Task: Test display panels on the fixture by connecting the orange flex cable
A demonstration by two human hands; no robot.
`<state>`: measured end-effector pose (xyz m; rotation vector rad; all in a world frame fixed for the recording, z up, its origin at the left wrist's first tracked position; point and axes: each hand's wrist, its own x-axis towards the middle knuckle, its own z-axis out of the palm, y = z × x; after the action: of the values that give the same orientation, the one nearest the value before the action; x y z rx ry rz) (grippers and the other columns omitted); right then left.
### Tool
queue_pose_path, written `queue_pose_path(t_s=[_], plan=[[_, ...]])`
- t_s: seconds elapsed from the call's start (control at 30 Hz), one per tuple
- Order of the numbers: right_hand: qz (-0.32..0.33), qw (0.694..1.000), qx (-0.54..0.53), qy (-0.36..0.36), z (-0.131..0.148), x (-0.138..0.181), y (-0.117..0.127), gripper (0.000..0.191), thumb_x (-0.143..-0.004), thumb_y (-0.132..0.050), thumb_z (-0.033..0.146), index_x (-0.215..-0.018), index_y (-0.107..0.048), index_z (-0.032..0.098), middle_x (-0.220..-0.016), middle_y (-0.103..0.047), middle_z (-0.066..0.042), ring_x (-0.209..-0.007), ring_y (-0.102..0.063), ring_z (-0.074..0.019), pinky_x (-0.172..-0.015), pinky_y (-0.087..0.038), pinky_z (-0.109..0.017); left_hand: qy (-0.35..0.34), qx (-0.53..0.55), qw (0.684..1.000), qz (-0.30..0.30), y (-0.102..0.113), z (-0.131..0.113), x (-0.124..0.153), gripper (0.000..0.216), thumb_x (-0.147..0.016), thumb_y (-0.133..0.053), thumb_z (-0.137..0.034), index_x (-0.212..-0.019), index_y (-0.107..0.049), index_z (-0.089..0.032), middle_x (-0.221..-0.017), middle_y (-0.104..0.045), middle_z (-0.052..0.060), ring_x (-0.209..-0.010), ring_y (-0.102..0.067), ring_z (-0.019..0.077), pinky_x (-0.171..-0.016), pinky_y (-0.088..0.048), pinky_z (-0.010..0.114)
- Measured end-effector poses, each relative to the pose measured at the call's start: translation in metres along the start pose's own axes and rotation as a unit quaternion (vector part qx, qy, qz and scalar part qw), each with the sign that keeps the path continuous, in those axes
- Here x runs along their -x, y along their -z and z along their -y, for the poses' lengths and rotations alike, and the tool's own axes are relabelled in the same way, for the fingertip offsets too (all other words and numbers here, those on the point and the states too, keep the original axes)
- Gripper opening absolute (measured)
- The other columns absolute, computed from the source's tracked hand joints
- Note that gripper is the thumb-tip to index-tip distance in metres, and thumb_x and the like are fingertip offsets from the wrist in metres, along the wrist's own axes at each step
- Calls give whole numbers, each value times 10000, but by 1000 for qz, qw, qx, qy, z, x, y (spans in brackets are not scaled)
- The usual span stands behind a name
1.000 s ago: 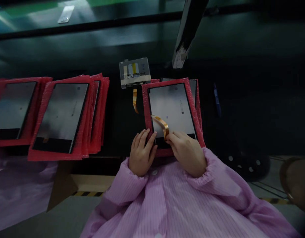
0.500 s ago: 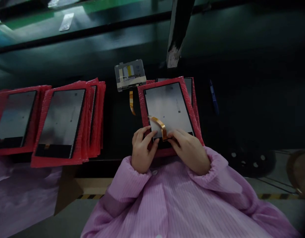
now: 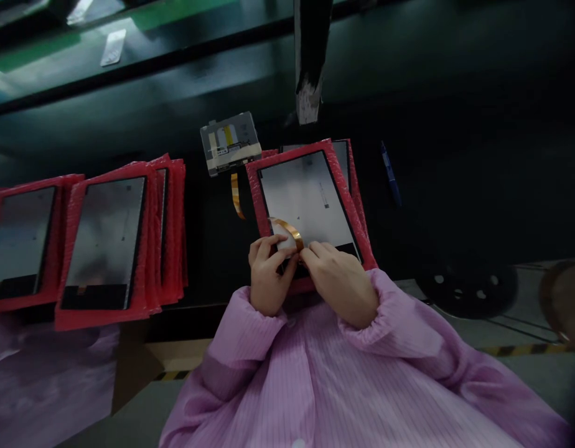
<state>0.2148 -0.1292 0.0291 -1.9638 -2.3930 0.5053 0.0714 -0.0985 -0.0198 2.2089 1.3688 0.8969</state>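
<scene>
A display panel (image 3: pixel 306 199) lies face up on red bubble wrap (image 3: pixel 254 186) in front of me, on a dark table (image 3: pixel 455 155). An orange flex cable (image 3: pixel 287 229) curls up over the panel's near end. My right hand (image 3: pixel 336 280) pinches the cable's end at the panel's near edge. My left hand (image 3: pixel 269 274) is curled beside it, fingertips pressing at the same spot on the panel's edge. Both arms wear pink sleeves.
A small grey circuit module (image 3: pixel 230 143) with an orange ribbon (image 3: pixel 236 196) lies beyond the panel. Stacks of panels in red wrap (image 3: pixel 105 242) (image 3: pixel 17 236) fill the left. A blue pen (image 3: pixel 390 174) lies at the right. A dark post (image 3: pixel 308 56) hangs above.
The cable has bent into a tighter loop as both hands closed together at the panel's near edge. The view has shifted, so everything sits slightly further left.
</scene>
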Motion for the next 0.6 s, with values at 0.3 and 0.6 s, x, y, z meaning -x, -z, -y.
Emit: queue_pose_path(t_s=[0.3,0.6], plan=[[11,1000,1,1,0,-5,2,166,-937,-421,85,-950,-574,150,-975,-613,-67,-856,-571,-188,-618,-397,-289,7,3,1000,-10,-3,-1,0,80,-830,-650,-202,-880,-709,-224,-1081,-637,44,-1045,-501,216,-935,-437,426],[-22,999,-26,-25,4,-1,-1,171,-932,-439,95,-915,-588,178,-928,-630,-29,-821,-574,-176,-568,-343,-299,14,10,1000,-11,-3,-2,1,76,-828,-656,-212,-880,-711,-211,-1081,-637,46,-1048,-502,213,-944,-430,419]])
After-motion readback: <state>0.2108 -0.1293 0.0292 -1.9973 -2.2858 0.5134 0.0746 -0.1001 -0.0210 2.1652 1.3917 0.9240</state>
